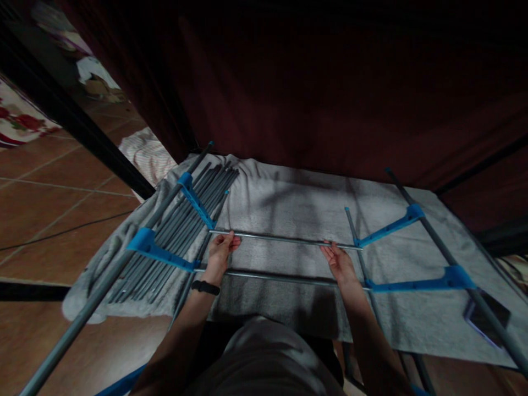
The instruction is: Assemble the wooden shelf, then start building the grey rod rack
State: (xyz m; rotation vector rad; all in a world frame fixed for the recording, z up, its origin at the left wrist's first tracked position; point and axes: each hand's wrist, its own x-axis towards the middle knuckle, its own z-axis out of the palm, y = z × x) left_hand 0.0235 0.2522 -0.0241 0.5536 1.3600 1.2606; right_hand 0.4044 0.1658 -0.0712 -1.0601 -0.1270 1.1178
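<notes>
Both of my hands hold one thin grey metal rod (284,239) that lies crosswise over a grey towel (289,203). My left hand (221,248) grips the rod near its left end, by a blue plastic connector (198,203). My right hand (339,262) has its fingers curled on the rod near its right end, by another blue connector (390,226). A second rod (272,276) runs parallel just below, between two more blue connectors (159,251) (424,284). Long grey side poles (103,291) (454,258) carry the connectors.
A bundle of spare grey rods (185,231) lies on the towel at the left. A dark phone-like object (487,318) rests at the towel's right edge. A dark red curtain (330,82) hangs behind. Brown floor tiles (49,203) spread to the left.
</notes>
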